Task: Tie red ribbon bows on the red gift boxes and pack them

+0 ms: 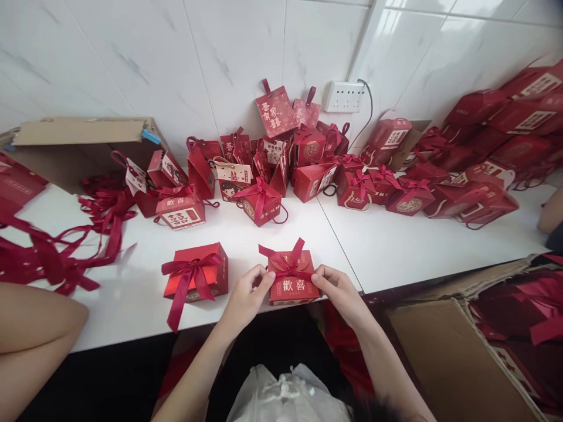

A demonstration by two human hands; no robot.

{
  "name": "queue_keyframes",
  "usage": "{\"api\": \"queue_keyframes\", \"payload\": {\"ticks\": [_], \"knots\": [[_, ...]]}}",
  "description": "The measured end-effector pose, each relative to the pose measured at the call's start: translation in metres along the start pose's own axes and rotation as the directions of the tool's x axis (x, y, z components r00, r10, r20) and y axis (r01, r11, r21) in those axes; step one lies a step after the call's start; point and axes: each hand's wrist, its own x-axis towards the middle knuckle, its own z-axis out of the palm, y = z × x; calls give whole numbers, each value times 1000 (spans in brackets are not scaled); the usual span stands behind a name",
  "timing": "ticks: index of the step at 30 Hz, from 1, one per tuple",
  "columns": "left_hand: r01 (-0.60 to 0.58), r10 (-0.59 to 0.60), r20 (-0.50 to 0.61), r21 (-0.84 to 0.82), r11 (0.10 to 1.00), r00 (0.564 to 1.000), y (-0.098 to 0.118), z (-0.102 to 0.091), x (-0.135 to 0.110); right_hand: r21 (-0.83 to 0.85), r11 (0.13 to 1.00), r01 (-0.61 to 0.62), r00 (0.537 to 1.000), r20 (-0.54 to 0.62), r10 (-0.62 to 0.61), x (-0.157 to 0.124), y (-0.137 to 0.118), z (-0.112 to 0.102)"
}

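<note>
Resting at the near edge of the white table [308,225], the red box [294,293] carries a dark red ribbon [291,271] crossed over its lid. The left hand [247,294] has its thumb and forefinger closed in a pinch on the ribbon at the box's left side; the right hand [339,291] pinches it likewise at the right. To the left stands a second box [222,271] with a bow, and farther left lie loose ribbons [105,220]. A packed carton [444,357] sits at near right. Red favour boxes [259,208] crowd the far side, before the tiled wall [246,53].
</note>
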Motion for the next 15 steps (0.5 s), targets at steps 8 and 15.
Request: {"api": "queue_keyframes", "payload": {"ticks": [8, 15], "knots": [[-69, 75, 54, -94, 993, 996, -10, 0, 4, 245, 969, -17, 999, -25, 24, 7, 12, 2], [-26, 30, 35, -123, 992, 999, -12, -3, 3, 138, 990, 0, 1000, 0, 0, 9, 13, -5]]}}
